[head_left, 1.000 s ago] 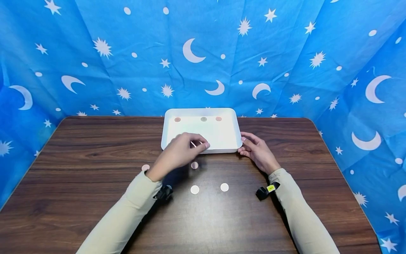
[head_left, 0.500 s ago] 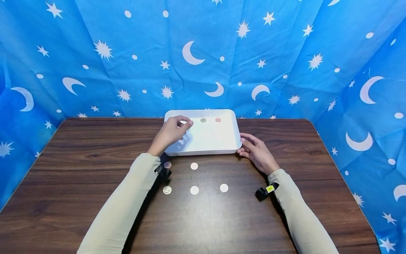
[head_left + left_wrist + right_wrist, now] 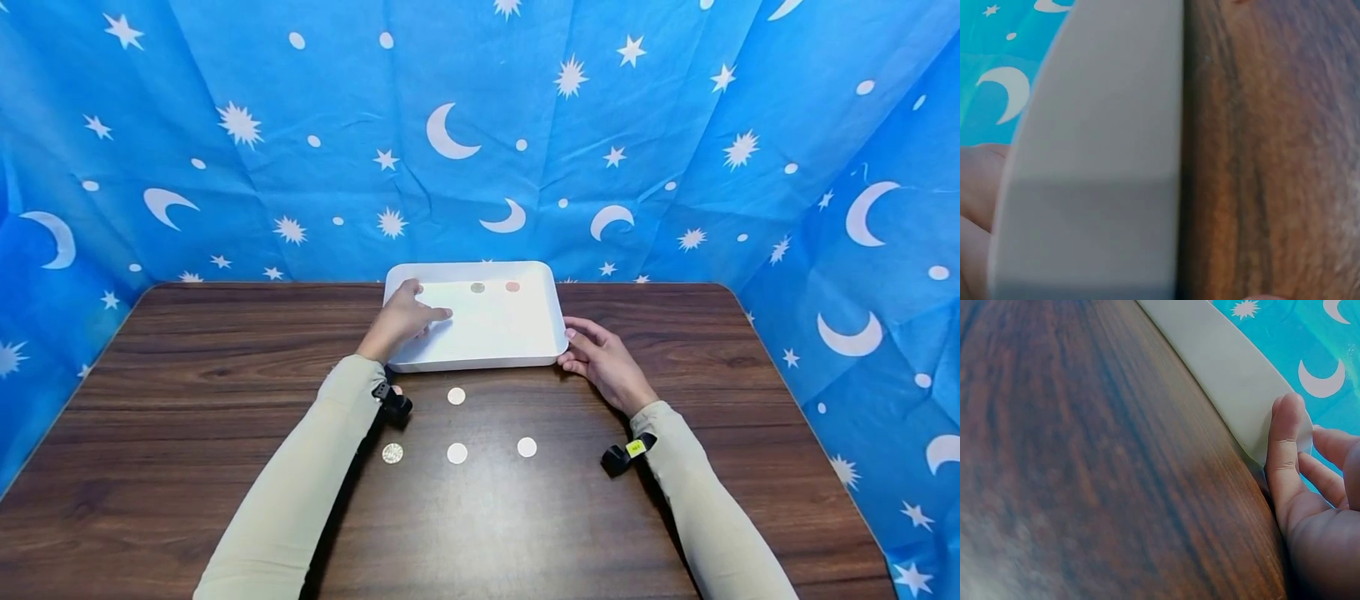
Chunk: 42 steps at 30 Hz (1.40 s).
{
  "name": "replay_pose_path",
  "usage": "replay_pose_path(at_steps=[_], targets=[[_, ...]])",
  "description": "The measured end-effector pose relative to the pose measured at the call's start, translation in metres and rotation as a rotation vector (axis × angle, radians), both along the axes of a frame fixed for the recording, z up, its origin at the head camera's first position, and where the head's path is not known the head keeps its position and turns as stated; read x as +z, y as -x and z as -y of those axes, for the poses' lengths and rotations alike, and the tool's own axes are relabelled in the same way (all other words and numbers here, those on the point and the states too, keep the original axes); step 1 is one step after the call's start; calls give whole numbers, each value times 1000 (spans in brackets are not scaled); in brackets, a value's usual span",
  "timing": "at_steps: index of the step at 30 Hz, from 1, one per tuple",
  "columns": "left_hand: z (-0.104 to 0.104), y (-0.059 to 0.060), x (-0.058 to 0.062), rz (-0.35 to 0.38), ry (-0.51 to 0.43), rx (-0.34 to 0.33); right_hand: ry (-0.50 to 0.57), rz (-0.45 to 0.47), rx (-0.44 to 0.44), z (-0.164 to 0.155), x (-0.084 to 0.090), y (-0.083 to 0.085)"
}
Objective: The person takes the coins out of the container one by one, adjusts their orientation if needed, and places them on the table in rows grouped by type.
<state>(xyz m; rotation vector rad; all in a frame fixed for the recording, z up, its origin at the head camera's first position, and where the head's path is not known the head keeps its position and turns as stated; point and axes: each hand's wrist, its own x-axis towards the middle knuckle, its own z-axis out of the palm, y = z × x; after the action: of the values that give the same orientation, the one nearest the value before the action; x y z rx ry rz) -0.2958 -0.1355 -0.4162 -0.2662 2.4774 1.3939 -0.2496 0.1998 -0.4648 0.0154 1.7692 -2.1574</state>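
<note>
A shallow white tray stands at the back of the brown table. My left hand reaches over its left part, thumb stretched to the right and apart from the fingers. The fingertips are by the tray's back left, where I cannot tell fingertip from coin. Two coins lie along the back of the tray, a grey coin and a reddish coin. My right hand holds the tray's front right corner. In the right wrist view its thumb lies against the front wall, other fingers around the corner.
In front of the tray several coins lie on the table: a back coin, a patterned coin, a middle coin and a right coin. Another coin is partly hidden by the left wrist. A blue curtain hangs behind.
My left hand moved from the tray's front middle to its back left; its thumb and fingers, close together half a second ago, are now spread. The right hand stays at the corner.
</note>
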Motion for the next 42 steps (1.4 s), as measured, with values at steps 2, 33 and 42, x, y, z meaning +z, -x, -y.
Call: replay_pose_path(at_steps=[2,33,42], targets=[[0,1,-2,17,16,22,-1,-1,2,1,-1,0],[-17,-2,-8,-137,52,-145,7,-9,-3,2,-2,2],[-20,4,-14,-119,15,-83,6,-2,-8,1,-2,1]])
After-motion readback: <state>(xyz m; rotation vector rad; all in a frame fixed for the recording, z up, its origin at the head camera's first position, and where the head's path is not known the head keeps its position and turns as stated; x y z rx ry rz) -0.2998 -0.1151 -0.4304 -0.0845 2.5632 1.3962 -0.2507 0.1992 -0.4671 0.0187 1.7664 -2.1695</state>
